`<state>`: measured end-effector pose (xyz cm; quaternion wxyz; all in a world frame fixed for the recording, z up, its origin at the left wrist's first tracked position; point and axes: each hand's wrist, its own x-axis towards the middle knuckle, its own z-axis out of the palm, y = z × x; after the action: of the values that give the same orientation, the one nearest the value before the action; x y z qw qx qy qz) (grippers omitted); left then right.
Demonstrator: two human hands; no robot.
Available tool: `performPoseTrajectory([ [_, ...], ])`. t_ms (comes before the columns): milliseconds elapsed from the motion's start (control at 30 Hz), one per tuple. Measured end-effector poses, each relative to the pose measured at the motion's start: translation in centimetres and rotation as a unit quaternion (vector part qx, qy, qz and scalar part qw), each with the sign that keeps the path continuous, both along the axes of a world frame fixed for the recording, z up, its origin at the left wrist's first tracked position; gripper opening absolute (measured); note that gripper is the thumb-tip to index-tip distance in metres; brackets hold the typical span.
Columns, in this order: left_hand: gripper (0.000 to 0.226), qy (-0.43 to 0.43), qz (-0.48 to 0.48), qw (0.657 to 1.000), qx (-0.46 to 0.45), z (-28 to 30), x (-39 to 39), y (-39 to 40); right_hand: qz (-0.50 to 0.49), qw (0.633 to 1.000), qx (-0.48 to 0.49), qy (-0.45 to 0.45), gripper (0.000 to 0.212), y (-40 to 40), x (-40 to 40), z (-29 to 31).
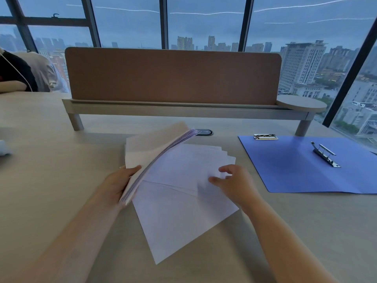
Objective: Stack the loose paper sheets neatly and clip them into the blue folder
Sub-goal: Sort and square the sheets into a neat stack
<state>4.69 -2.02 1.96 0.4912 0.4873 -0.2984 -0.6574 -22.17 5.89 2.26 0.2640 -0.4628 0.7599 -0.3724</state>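
Fanned loose sheets (183, 201) are lying on the surface (61, 160), thin and slippery. Left hand (117, 180) fingers are gripping the gathered stack (155, 146); right hand (234, 180) fingers are curling loosely over them. Blue folder (295, 166) is lying open right.

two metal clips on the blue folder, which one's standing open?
The long clip near the blue folder's middle: its lever is raised. The short clip at the far left corner lies flat.

Brown desk divider (173, 75), skyline windows (204, 23)
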Motion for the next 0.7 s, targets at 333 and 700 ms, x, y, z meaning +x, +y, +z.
performPoseTrajectory([
  [333, 0.018, -0.082, 0.006, 0.997, -0.014, -0.2, -0.5, 0.0, 0.034, 0.972, 0.119, 0.2, 0.11, 0.7, 1.6, 0.9],
  [700, 0.032, -0.085, 0.009, 0.996, -0.03, -0.4, -0.9, 0.1, 0.024, 0.949, 0.171, 0.264, 0.097, 0.1, 1.7, 1.4],
])
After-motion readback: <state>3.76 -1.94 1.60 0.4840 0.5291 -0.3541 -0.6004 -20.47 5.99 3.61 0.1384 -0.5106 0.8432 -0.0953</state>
